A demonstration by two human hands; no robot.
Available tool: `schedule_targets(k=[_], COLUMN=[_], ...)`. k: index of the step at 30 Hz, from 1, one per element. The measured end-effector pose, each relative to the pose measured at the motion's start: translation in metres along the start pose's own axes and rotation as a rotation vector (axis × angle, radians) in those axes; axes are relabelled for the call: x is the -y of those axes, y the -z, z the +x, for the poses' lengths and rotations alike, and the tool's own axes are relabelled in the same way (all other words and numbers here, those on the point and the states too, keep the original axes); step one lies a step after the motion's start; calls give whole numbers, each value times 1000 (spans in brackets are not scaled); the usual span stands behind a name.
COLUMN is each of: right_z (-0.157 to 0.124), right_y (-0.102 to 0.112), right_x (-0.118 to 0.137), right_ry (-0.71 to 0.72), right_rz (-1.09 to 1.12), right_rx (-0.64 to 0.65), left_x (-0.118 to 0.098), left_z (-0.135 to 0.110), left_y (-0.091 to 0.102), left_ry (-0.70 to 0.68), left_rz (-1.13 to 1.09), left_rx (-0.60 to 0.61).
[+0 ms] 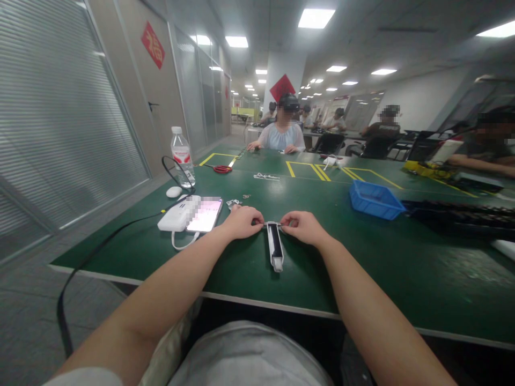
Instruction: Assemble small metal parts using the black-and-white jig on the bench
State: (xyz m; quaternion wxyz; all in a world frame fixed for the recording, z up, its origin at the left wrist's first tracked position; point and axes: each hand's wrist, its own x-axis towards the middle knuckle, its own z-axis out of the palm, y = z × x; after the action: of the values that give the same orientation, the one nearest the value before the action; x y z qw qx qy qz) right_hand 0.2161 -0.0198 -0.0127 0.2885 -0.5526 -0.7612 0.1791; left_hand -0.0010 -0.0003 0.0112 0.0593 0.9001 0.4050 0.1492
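Head view. Nearest: two bare forearms reaching over the near edge of the green desk point(362, 279). One narrow white-and-black oblong device point(275, 245) lies lengthwise on the desk, its far end between the hands. Left hand point(241, 222) and right hand point(303, 226) each have the grip pinched closed on that far end, from opposite sides. One lit smartphone point(204, 214), one white power bank point(175, 219), one clear water bottle with a red label point(182, 157), writing unreadable. One blue plastic tray point(374, 199). One pair of red-handled scissors point(222, 169).
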Motion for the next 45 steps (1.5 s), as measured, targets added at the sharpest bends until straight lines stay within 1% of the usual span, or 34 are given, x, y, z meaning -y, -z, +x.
schedule_targets(k=[15,29,37,45], right_z=[-1,-1,-1,0], right_y=[-1,-1,-1,-1], right_x=[4,6,5,3], right_ry=[59,26,17,20], right_rz=[-2,-14,-4,-2], right_rx=[-6,15,1,5], left_x=[4,4,2,-1], left_z=[1,1,0,-1], left_y=[-3,-4,0,2], left_ry=[-40,-36,-20,-36], left_rz=[10,11,-8,-13], left_rx=[-6,9,-5,-21])
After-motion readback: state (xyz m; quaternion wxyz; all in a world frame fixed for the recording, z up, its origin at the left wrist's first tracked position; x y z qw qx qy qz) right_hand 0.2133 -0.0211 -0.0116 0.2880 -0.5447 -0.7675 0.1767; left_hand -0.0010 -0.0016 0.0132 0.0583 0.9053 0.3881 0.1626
